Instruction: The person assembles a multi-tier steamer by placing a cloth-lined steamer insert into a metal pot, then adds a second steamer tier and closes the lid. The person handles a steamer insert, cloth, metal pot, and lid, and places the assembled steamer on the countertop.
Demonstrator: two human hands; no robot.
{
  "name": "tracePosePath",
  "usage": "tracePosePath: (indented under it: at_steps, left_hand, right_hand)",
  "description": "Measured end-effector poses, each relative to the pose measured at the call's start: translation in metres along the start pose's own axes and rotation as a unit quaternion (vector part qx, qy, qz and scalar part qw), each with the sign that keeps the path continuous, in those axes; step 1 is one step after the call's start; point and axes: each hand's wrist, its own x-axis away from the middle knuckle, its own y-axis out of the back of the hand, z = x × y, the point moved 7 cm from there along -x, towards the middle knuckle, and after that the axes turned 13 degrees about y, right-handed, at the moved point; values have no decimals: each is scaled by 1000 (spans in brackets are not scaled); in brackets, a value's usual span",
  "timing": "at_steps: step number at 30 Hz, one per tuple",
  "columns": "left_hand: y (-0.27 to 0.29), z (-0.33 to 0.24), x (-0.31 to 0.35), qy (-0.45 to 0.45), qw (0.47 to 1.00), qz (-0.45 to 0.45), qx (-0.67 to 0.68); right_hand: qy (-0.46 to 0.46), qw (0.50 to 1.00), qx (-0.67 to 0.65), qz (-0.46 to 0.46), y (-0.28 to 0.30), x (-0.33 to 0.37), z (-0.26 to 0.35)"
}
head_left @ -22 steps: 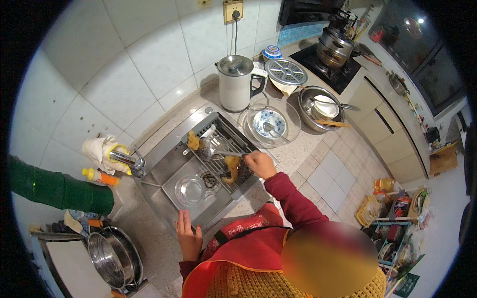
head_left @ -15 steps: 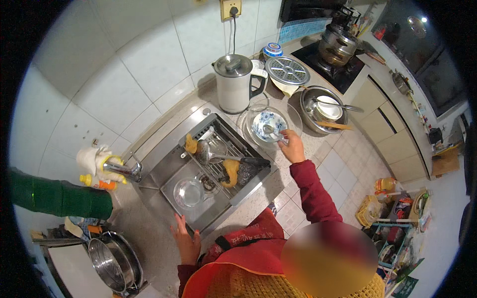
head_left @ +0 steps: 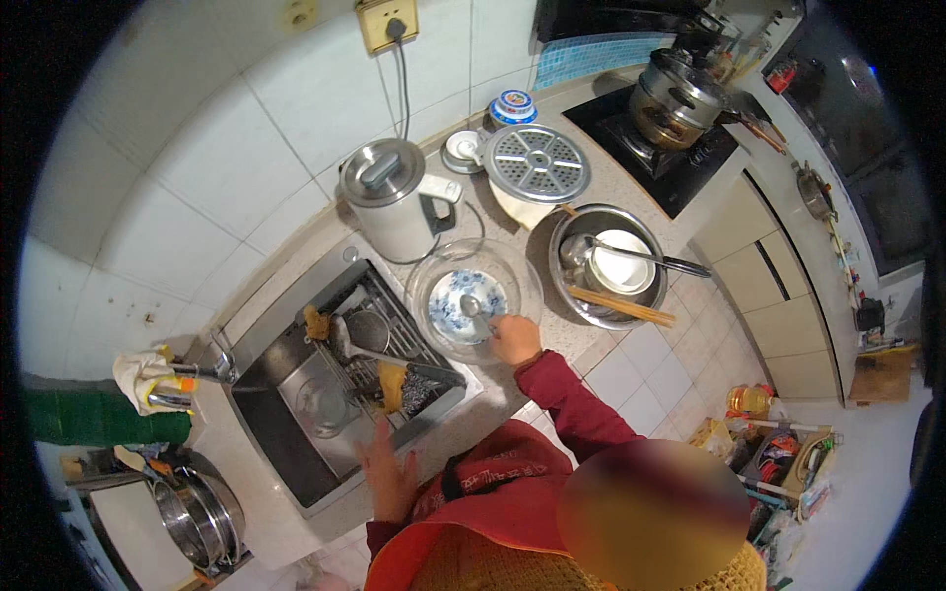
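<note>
My right hand [head_left: 515,340] is closed on the handle of a spoon [head_left: 472,306]. The spoon's head rests inside a blue-and-white patterned bowl [head_left: 456,293], which sits within a larger clear glass bowl [head_left: 425,333] on the counter. At the front edge of the sink [head_left: 286,480], my left hand [head_left: 387,478] has its fingers apart and holds nothing; it is a little blurred. Across the sink's rack lie a dark-handled skimmer [head_left: 341,338] and yellowish-brown cloths or sponges [head_left: 391,386]. A clear round bowl [head_left: 322,407] stands in the basin.
Behind the glass bowl stands a white kettle [head_left: 386,212]. To the right are a perforated steamer plate [head_left: 537,165] and a steel basin [head_left: 566,244] holding a white bowl, a ladle and chopsticks. A steamer pot [head_left: 674,103] is on the stove. Pans [head_left: 187,527] stand at the lower left.
The view has swung, so the counter things appear farther left. My right hand keeps its hold on the spoon in the bowl. My left hand now overlaps the sink's front edge more.
</note>
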Motion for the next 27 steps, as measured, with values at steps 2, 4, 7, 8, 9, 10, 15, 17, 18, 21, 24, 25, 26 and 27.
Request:
tracePosePath:
  at_steps: [2,4,7,8,9,10,15,17,18,21,24,25,26,27]
  left_hand:
    - [14,3,6,20,998,-41,-43]
    - [22,11,10,37,997,-66,-36]
    - [16,22,17,67,996,-63,-21]
    - [15,25,19,74,995,-61,-15]
    - [11,23,20,60,996,-58,-26]
    - [8,20,21,46,997,-56,-38]
    - [6,14,21,12,995,-85,-49]
    - [10,14,22,2,994,-107,-38]
    - [8,15,21,6,995,-93,-39]
    - [6,15,19,2,996,-84,-41]
    - [7,16,17,24,996,-71,-42]
    - [9,14,16,27,996,-80,-41]
    - [10,12,13,29,994,-93,-42]
    - [11,12,10,42,993,-99,-44]
  right_hand:
    - [-12,999,-42,11,-3,-2,-3]
    - [-5,999,-41,4,-2,-5,-3]
    - [9,999,-33,9,0,-5,-1]
    - [10,999,-35,14,2,-4,-1]
    - [13,999,-36,17,6,-5,1]
    - [17,999,-41,3,13,-5,3]
    - [71,984,-74,-143,60,10,19]
    - [96,985,-36,-138,66,16,26]
    - [109,990,15,-93,63,19,30]
    - [105,987,22,-121,84,24,25]
    - [112,973,-2,-201,135,7,3]
    - [129,961,-5,-245,158,-12,-6]
    - [159,954,32,-252,182,-35,-17]
    - [145,955,42,-256,200,-64,-32]
